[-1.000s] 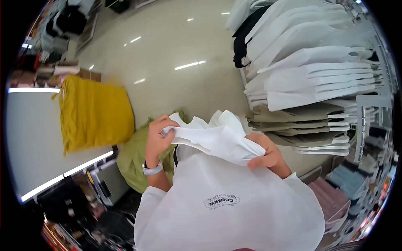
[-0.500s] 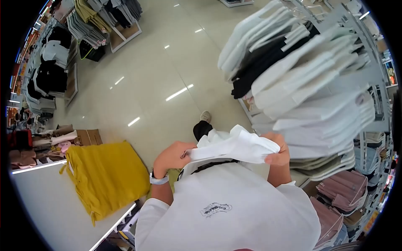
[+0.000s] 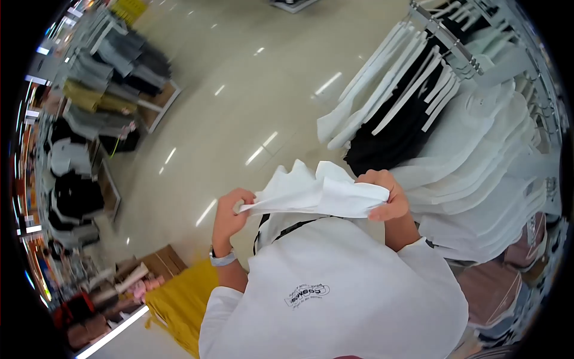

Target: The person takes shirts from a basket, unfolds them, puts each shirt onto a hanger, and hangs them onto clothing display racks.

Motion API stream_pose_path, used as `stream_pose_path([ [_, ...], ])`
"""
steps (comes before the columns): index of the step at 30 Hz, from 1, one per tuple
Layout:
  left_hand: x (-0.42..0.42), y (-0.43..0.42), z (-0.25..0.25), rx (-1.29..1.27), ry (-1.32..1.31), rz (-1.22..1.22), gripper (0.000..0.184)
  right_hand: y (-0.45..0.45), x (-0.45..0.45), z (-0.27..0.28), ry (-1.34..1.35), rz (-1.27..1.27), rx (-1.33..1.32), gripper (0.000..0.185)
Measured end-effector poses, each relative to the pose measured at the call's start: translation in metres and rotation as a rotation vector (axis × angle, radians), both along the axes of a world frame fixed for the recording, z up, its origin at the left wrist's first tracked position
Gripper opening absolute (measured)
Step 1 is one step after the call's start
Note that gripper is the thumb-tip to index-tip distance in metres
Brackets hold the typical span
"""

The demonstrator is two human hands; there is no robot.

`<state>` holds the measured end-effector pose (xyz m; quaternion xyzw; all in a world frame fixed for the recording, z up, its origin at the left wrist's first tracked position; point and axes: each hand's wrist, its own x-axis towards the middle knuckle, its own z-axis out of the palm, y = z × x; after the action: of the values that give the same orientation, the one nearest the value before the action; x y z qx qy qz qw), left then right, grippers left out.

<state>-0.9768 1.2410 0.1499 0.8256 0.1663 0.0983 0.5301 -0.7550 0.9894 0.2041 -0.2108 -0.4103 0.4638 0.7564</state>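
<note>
A white garment (image 3: 323, 191) is stretched between my two hands in front of my chest, its upper edge ruffled and folded. Which kind of garment it is, I cannot tell. My left hand (image 3: 232, 209) pinches its left end between thumb and fingers. At the opposite end, my right hand (image 3: 387, 194) grips the cloth with the thumb on the near side. Both hands are closed. The garment hangs just above the printed front of the white T-shirt (image 3: 359, 269) I wear.
To the right stands a rack (image 3: 445, 36) with white and black clothes (image 3: 388, 134) on hangers; folded pink clothes (image 3: 490, 290) sit below. A mustard-yellow garment (image 3: 185, 299) lies on a white table (image 3: 137, 338) at lower left. More clothes racks (image 3: 119, 72) line the left, across the tiled floor (image 3: 239, 119).
The view has turned, so the right rack sits higher and the yellow garment lower. My hands have spread slightly and risen, still gripping the white garment.
</note>
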Motion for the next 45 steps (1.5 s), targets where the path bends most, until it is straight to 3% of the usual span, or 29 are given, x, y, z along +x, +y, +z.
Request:
stream_pose_path([
  [12, 0.203, 0.229, 0.017, -0.268, 0.005, -0.421, 0.011, 0.134, 0.059, -0.007, -0.032, -0.448, -0.157, 0.029],
  [15, 0.259, 0.269, 0.019, -0.220, -0.034, -0.526, 0.012, 0.170, 0.073, 0.000, -0.026, -0.597, -0.195, 0.029],
  [19, 0.328, 0.305, 0.025, -0.391, 0.009, -0.741, 0.014, 0.200, 0.082, 0.003, -0.012, -0.836, -0.250, 0.029],
  [24, 0.418, 0.299, 0.040, -0.341, 0.060, -0.958, 0.017, 0.215, 0.098, -0.005, -0.009, -1.007, -0.451, 0.025],
  [30, 0.515, 0.270, 0.051, -0.354, 0.032, -1.013, 0.014, 0.228, 0.161, -0.033, 0.013, -1.064, -0.720, 0.020],
  [33, 0.562, 0.249, 0.062, -0.192, 0.029, -1.083, 0.014, 0.236, 0.194, -0.044, 0.093, -1.088, -0.788, 0.017],
  [35, 0.592, 0.235, 0.059, 0.065, -0.054, -0.866, 0.017, 0.242, 0.217, -0.038, 0.115, -1.125, -0.702, 0.018],
  [36, 0.608, 0.228, 0.058, 0.069, -0.051, -0.906, 0.017, 0.242, 0.224, -0.037, 0.135, -1.161, -0.698, 0.018],
  [40, 0.661, 0.205, 0.059, -0.023, -0.112, -0.946, 0.019, 0.240, 0.244, -0.050, 0.304, -1.380, -0.756, 0.027],
  [42, 0.683, 0.187, 0.064, -0.061, -0.066, -1.189, 0.017, 0.233, 0.252, -0.051, 0.399, -1.472, -0.855, 0.029],
  [44, 0.696, 0.167, 0.068, -0.066, -0.043, -1.293, 0.017, 0.233, 0.257, -0.051, 0.301, -1.961, -1.167, 0.028],
  [45, 0.703, 0.156, 0.069, -0.064, -0.025, -1.356, 0.016, 0.234, 0.260, -0.040, 0.334, -2.158, -1.179, 0.027],
])
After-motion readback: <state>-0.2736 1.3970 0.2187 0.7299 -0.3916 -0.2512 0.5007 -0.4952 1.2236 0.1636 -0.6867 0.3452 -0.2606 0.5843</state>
